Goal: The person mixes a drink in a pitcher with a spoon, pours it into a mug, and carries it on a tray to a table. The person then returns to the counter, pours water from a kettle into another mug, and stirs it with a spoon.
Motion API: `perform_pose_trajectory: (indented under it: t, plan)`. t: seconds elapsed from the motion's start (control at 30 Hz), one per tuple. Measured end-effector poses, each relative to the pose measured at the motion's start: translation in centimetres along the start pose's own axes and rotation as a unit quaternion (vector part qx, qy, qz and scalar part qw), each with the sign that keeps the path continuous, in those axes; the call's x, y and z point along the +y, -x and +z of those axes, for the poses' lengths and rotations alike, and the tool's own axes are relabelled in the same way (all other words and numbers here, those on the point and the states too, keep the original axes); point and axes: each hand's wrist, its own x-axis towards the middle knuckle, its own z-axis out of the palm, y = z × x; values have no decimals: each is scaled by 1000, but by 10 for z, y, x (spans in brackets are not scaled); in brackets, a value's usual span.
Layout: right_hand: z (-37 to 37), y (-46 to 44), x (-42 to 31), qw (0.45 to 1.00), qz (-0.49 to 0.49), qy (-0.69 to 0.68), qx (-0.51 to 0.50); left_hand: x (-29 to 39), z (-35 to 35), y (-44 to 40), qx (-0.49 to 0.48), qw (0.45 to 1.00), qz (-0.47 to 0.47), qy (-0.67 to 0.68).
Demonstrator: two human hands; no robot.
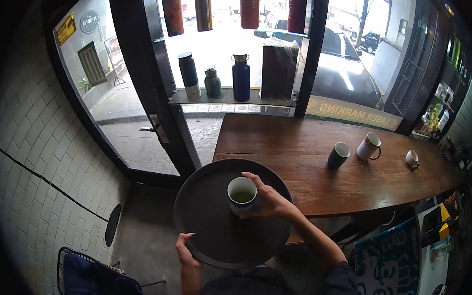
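A round dark tray is held level in front of my body. My left hand grips its near left rim, the thumb on top and the other fingers hidden beneath. On the tray, near its middle, a white cup with green liquid inside stands upright. Thumb and fingers of my right hand curve around the right side of this cup. Beyond the tray, a green cup, a white mug with a brown handle and a small white cup stand on the wooden table.
A glass door is at the left. Several bottles stand on a window shelf behind the table. A chair with a blue cushion is at the lower left. A teal patterned cloth hangs at the lower right.
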Motion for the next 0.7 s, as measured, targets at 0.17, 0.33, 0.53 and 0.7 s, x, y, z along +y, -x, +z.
perform_pose_trajectory:
  t: [0.17, 0.33, 0.53, 0.7]
  plan:
    - [7, -3, 0, 998, 63, -28, 11, 1, -5, -4, 8, 1000, -16, -4]
    - [2, -5, -8, 996, 34, -31, 75, 0, -4, -2, 4, 1000, -20, 2]
    - [-44, -27, 0, 979, -2, -35, 201, -2, -7, -3, 15, 1000, -25, 9]
    - [-80, -42, 27, 944, 43, 104, 311, -3, -1, -1, -3, 999, -31, 18]
